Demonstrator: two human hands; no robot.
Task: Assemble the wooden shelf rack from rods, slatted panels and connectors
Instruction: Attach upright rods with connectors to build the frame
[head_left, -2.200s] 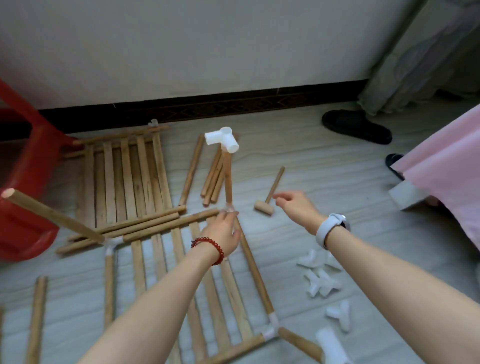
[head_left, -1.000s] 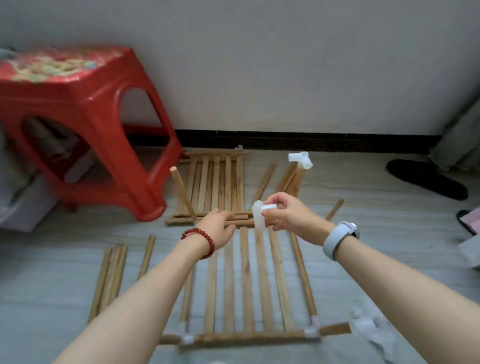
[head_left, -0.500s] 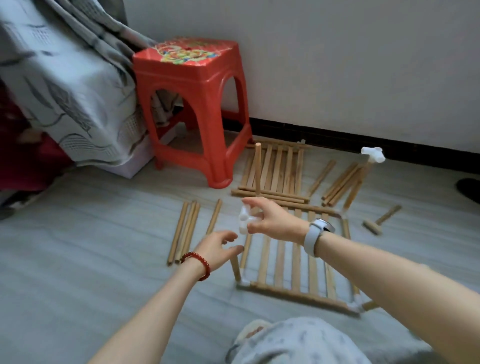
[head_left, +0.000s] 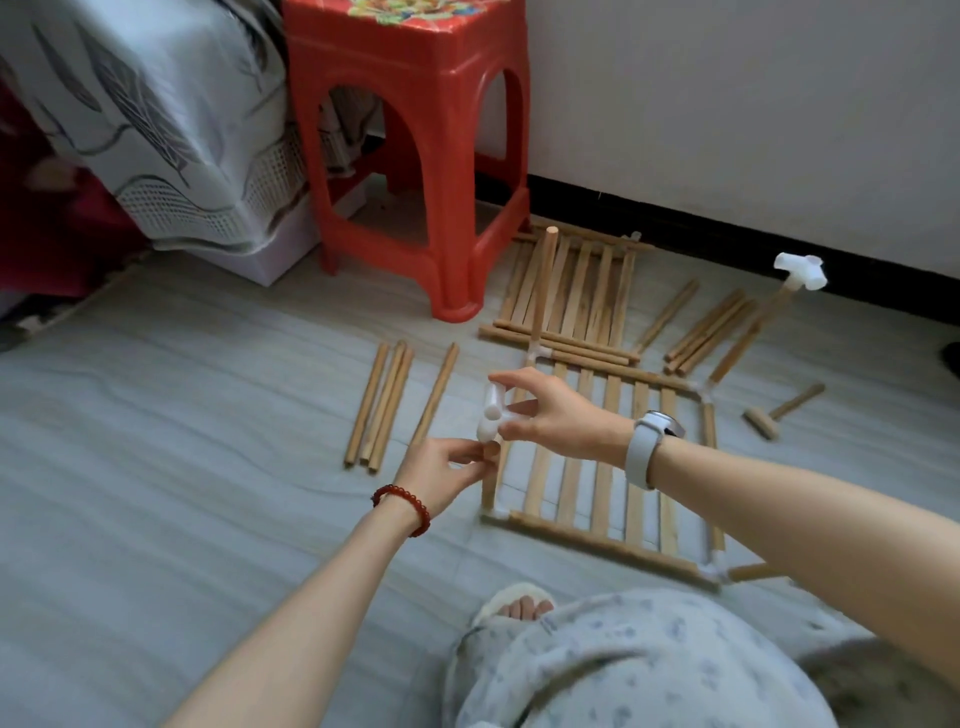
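Low over the slatted panel (head_left: 613, 457) on the floor, her right hand (head_left: 558, 418) pinches a white connector (head_left: 491, 413) between thumb and fingertips. Just beneath, the left hand (head_left: 441, 473) curls its fingers round the connector's lower end.

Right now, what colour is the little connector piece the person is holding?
White. The connector is pinched by the right hand; the head view shows it.

Both arms outstretched, hands close together, right hand (head_left: 558, 415) and left hand (head_left: 441, 473) fingers pinching
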